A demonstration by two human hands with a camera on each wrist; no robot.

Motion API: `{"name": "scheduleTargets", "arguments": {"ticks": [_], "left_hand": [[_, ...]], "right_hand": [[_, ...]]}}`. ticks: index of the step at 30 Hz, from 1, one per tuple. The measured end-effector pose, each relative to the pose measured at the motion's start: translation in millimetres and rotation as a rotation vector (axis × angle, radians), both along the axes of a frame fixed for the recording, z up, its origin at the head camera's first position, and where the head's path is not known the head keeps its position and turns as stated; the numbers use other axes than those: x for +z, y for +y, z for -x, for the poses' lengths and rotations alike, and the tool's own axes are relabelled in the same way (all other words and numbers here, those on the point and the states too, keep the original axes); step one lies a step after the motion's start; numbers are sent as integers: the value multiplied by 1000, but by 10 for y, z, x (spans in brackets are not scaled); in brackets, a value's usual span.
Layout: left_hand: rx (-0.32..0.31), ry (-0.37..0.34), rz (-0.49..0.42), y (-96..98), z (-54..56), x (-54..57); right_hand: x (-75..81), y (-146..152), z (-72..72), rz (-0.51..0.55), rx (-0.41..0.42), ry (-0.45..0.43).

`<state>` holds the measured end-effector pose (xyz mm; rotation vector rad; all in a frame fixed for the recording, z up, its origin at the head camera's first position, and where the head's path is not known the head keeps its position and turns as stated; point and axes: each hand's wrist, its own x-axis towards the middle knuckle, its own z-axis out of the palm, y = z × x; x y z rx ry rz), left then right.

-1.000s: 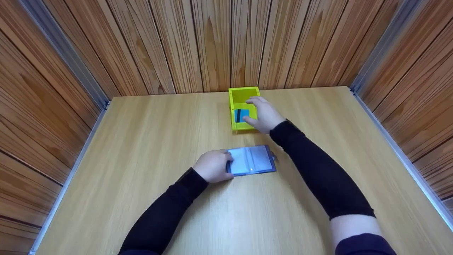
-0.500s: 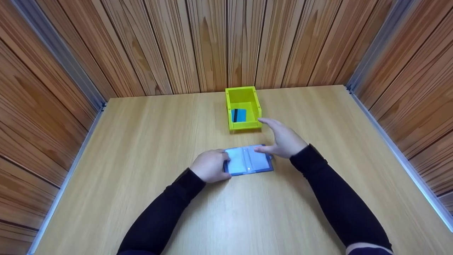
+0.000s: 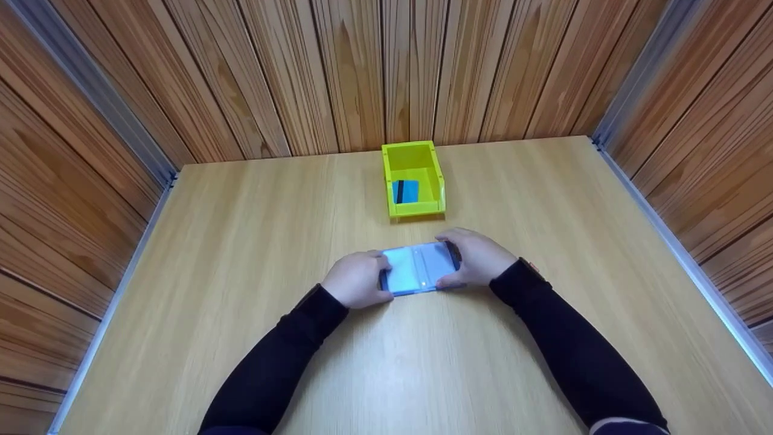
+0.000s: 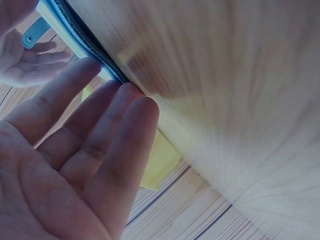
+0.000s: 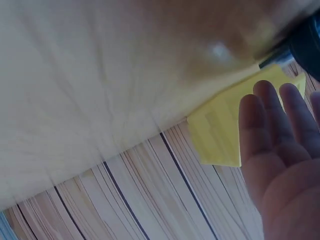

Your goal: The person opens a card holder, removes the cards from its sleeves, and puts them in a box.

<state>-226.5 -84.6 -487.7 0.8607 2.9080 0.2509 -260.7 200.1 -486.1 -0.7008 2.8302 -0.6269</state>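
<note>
A blue card holder (image 3: 406,275) with clear plastic sleeves lies spread open between the two hands in the head view. My left hand (image 3: 356,281) grips its left end, the thumb at the front corner. Around the right end is my right hand (image 3: 477,257), thumb at the front edge and a finger at the back edge. The left wrist view shows the holder's dark stitched edge (image 4: 92,42) by the left fingertips and a blue snap strap (image 4: 36,33) near the right hand. In the right wrist view, several right fingers (image 5: 272,125) extend.
A yellow bin (image 3: 416,209) stands beyond the card holder, near the back wall. Inside it lies a blue card (image 3: 409,191) with a black stripe. Wood-plank walls (image 3: 356,72) enclose the wooden table (image 3: 253,217) at the back and sides.
My right hand has come back from over the yellow bin to the card holder's right end and taken hold there. The left hand has stayed at the left end.
</note>
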Motion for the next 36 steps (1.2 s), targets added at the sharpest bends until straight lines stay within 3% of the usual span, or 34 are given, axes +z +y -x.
{"name": "scheduleTargets", "arguments": {"ticks": [6, 24, 36], "left_hand": [[3, -6, 0, -7, 1, 7], [15, -34, 5, 5, -4, 26], [7, 6, 0, 1, -7, 13]], "right_hand": [[-48, -35, 7, -26, 56, 8], [-38, -75, -31, -60, 23, -6], [0, -95, -58, -30, 53, 50]]}}
